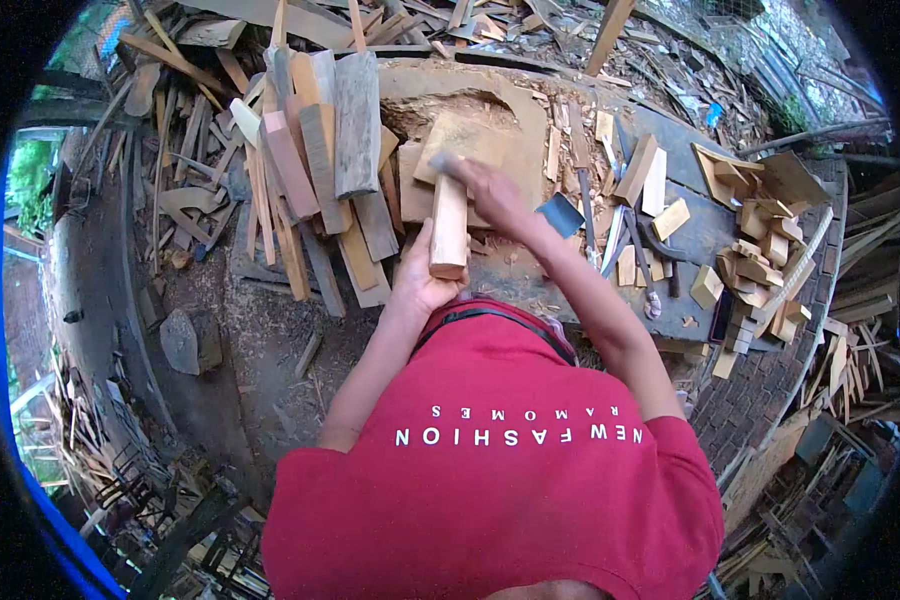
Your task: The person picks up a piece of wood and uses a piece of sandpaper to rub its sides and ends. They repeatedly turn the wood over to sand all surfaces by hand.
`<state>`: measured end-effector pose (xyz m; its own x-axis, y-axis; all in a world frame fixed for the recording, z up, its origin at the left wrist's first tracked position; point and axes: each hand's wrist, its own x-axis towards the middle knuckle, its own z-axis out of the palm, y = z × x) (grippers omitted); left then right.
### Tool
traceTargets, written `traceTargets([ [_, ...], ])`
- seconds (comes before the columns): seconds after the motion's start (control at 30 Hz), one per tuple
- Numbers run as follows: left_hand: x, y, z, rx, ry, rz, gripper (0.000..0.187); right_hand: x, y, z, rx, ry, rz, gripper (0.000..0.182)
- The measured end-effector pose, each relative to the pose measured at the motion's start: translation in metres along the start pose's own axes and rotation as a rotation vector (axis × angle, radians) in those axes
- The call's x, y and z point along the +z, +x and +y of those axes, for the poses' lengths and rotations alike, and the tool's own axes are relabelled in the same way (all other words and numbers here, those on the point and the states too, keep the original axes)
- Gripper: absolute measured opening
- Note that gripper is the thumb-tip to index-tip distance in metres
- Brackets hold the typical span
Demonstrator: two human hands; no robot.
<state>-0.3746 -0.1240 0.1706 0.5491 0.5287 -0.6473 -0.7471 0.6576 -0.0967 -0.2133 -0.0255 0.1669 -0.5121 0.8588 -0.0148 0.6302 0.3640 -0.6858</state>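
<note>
A squared wooden block point(449, 232) points away from my body, its near end close to my waist. The fingers and palm of my left hand point(430, 277) wrap round this near end from the left and below. My right hand point(492, 196) is closed over the far end, gripping a small grey piece point(448, 164) blurred by motion; its kind does not show. Beneath the far end lies a flat wooden board point(487, 150) on the workbench.
Long planks point(355, 125) lean in a stack on the left. To the right, hand tools and offcuts lie around a dark blade point(560, 215). Small cut blocks point(765, 255) pile up at the bench's right end. A round log point(190, 342) stands on the ground.
</note>
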Motion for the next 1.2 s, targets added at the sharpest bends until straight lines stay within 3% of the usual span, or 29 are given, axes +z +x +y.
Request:
traceTargets([
  [0.2, 0.003, 0.001, 0.003, -0.031, -0.046, 0.011, 0.044, 0.012, -0.013, -0.001, -0.159, -0.142, 0.092, 0.05],
  [0.3, -0.006, 0.004, 0.005, -0.024, -0.007, -0.005, 0.031, -0.01, -0.063, -0.043, -0.269, 0.065, 0.059, 0.05],
  [0.4, 0.031, -0.007, -0.007, 0.081, 0.014, 0.239, 0.029, -0.027, -0.089, -0.068, -0.293, 0.135, 0.022, 0.052],
  [0.47, -0.005, 0.004, 0.003, 0.044, -0.007, 0.155, 0.031, -0.026, -0.093, -0.068, -0.339, 0.114, 0.075, 0.052],
  [0.5, -0.016, 0.009, 0.006, 0.014, -0.03, 0.064, 0.033, -0.019, -0.089, -0.061, -0.309, 0.05, 0.089, 0.049],
  [0.63, -0.004, 0.0, 0.002, 0.006, 0.04, 0.019, 0.045, 0.011, -0.037, -0.012, -0.3, -0.033, 0.196, 0.045],
  [0.7, 0.0, -0.002, 0.0, -0.002, 0.019, 0.004, 0.045, 0.017, -0.015, -0.001, -0.202, -0.083, 0.246, 0.034],
  [0.8, 0.002, 0.0, 0.001, -0.009, -0.011, -0.018, 0.047, 0.013, 0.006, 0.003, -0.112, -0.097, 0.083, 0.03],
  [0.87, 0.007, 0.0, 0.001, -0.01, -0.006, 0.062, 0.044, 0.007, 0.004, -0.003, -0.131, -0.12, 0.092, 0.024],
  [0.93, 0.008, -0.001, 0.0, -0.026, -0.007, 0.071, 0.042, 0.001, -0.01, -0.016, -0.058, -0.147, -0.021, 0.031],
  [1.0, 0.012, -0.004, -0.001, -0.008, 0.026, 0.14, 0.04, 0.007, -0.033, -0.021, -0.286, -0.098, 0.171, 0.04],
  [1.07, 0.006, 0.004, -0.002, 0.072, -0.004, 0.219, 0.03, -0.017, -0.062, -0.053, -0.264, -0.064, 0.047, 0.052],
  [1.2, -0.005, 0.008, 0.0, 0.048, -0.01, 0.221, 0.033, -0.022, -0.081, -0.055, -0.313, -0.022, 0.058, 0.055],
])
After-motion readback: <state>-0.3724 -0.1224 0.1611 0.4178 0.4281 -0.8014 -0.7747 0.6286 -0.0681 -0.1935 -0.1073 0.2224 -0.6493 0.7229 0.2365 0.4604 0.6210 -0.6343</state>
